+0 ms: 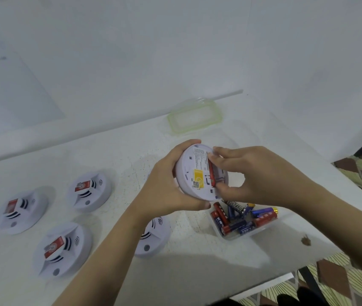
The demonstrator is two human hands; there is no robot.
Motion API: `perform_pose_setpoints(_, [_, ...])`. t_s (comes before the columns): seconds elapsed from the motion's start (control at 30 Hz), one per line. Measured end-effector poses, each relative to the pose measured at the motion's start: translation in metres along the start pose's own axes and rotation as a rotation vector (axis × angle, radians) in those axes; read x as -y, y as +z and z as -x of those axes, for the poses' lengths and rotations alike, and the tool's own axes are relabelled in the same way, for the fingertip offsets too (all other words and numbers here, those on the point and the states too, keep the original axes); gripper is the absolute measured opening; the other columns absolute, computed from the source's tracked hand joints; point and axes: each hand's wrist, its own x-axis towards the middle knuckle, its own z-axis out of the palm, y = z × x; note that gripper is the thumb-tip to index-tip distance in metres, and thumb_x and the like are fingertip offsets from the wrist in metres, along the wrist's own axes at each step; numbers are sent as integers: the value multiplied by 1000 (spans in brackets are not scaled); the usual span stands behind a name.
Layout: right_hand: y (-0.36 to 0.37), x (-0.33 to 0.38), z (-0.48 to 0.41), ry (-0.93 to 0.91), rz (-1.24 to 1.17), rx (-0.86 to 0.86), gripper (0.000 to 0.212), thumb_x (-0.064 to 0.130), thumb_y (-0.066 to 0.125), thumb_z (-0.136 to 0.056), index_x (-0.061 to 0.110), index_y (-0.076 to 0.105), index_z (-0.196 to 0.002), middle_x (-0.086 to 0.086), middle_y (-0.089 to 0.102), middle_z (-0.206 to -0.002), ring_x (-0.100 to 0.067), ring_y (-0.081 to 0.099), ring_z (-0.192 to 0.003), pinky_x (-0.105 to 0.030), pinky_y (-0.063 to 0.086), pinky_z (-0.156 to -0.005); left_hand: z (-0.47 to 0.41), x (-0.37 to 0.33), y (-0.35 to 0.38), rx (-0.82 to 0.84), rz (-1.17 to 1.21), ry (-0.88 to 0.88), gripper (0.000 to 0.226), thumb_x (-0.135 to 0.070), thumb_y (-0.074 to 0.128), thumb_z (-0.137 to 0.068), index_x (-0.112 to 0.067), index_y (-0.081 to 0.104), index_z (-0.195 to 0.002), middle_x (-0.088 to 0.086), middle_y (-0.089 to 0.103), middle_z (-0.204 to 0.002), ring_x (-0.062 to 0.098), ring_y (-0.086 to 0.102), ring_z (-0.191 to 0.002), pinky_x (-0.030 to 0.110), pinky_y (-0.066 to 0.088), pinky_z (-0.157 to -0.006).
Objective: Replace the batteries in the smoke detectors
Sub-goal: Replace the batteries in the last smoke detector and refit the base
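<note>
Gripping a round white smoke detector point(194, 173) in the left hand point(171, 186), fingers curled round its rim, back side up, above the white table point(131, 151). Pinching a red battery point(211, 173) with the right hand point(248, 175), finger at one end and thumb at the other, in the slot on the back, beside a yellow sticker point(198, 177). Just under the hands, a clear box point(229, 236) full of red and blue batteries point(264, 217). To the left, on the table, four more smoke detectors point(61, 248), face up, one partly hidden behind the left arm. Farther back, a clear lid point(194, 117) with a green edge.
</note>
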Motion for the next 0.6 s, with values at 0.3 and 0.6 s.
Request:
perform_pose_setpoints(0.3, [6,4,-2,-16,31,32,46,30,61,-69,6,71,-107,-18,67,-114,-22,69,-71,-23,49,-65,3,4,-1,-30,24,-26,100,-9,93,-46,-18,47,-135,-6,63,-121,11,62,-111,20,52,-85])
perform_pose_setpoints(0.6, [4,-3,6,-25,-40,26,54,47,53,-81,16,62,-124,-8,55,-134,-18,66,-104,-34,55,-82,8,1,0,16,32,-51,100,-26,89,-44,-25,48,-135,-11,63,-120,13,61,-113,21,53,-83])
